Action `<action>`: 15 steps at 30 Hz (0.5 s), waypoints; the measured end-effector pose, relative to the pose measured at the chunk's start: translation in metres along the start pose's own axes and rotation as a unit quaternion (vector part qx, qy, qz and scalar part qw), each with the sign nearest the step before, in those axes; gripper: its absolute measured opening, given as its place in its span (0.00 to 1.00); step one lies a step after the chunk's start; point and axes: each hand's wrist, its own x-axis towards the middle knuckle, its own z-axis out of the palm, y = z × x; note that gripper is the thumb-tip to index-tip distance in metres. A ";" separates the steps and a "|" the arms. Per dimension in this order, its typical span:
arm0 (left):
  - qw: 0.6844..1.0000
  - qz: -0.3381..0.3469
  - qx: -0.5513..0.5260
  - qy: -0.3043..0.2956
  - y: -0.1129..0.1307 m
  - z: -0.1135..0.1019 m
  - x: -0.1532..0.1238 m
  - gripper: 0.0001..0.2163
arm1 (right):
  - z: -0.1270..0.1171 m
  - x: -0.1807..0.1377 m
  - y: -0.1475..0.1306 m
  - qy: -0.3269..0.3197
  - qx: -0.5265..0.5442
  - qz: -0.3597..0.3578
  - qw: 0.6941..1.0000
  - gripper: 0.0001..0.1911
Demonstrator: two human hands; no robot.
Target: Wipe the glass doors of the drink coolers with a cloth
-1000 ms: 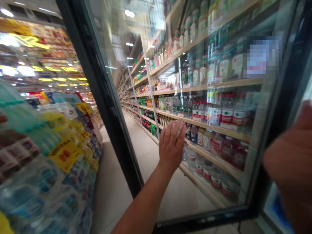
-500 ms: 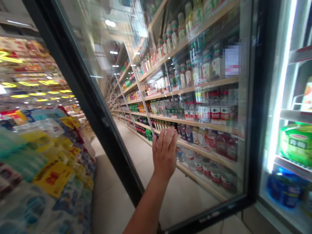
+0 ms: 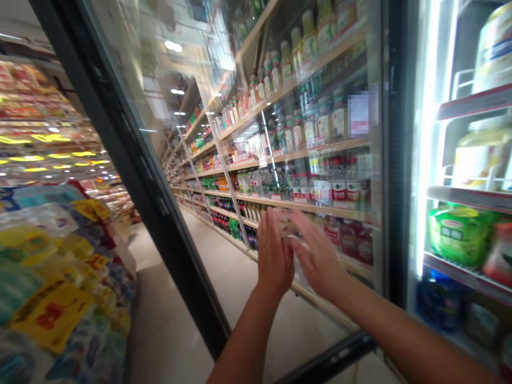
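A glass door (image 3: 256,314) in a black frame stands swung out from a lit fridge. My left hand (image 3: 275,258) is raised against the glass, fingers stretched upward, palm turned from me. Beside it my right hand (image 3: 316,253) reaches in from the right with its fingers extended, a little blurred. The two hands are close together near the thumbs; whether they touch is not plain. A pale shape between the fingertips looks like their reflection in the glass. Neither hand seems to hold anything, though the palms are hidden.
Through the glass, shelves of drink bottles (image 3: 340,192) run down an aisle. On the right, the open fridge holds a green pack (image 3: 456,234) and large bottles (image 3: 478,154) on its shelves. Piled bagged goods with a yellow sign (image 3: 52,314) stand at the left, beside the tiled floor (image 3: 160,314).
My right hand has come into view from the right, up beside my left hand. My left hand stays at the glass. The view has turned right, showing more of the fridge.
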 end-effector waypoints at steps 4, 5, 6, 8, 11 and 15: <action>0.999 0.023 -0.045 -0.005 -0.013 -0.005 -0.010 0.30 | 0.027 -0.005 0.013 -0.020 0.009 -0.098 0.995 0.32; 0.999 0.032 -0.026 0.006 -0.020 -0.011 -0.015 0.30 | 0.033 -0.005 0.019 -0.025 -0.012 -0.100 0.995 0.33; 0.998 0.051 0.001 0.021 -0.027 -0.017 -0.020 0.31 | 0.036 -0.006 0.024 -0.029 -0.037 -0.100 0.994 0.33; 0.993 0.058 0.085 0.053 -0.040 -0.029 -0.032 0.32 | 0.040 -0.010 0.034 -0.040 -0.074 -0.084 0.993 0.32; 0.977 0.028 0.207 0.048 -0.051 -0.036 -0.050 0.34 | 0.043 -0.026 0.038 0.021 -0.089 0.010 0.996 0.33; 0.962 0.036 0.271 0.020 -0.055 -0.026 -0.065 0.36 | 0.052 -0.058 0.034 0.067 -0.074 0.058 0.993 0.34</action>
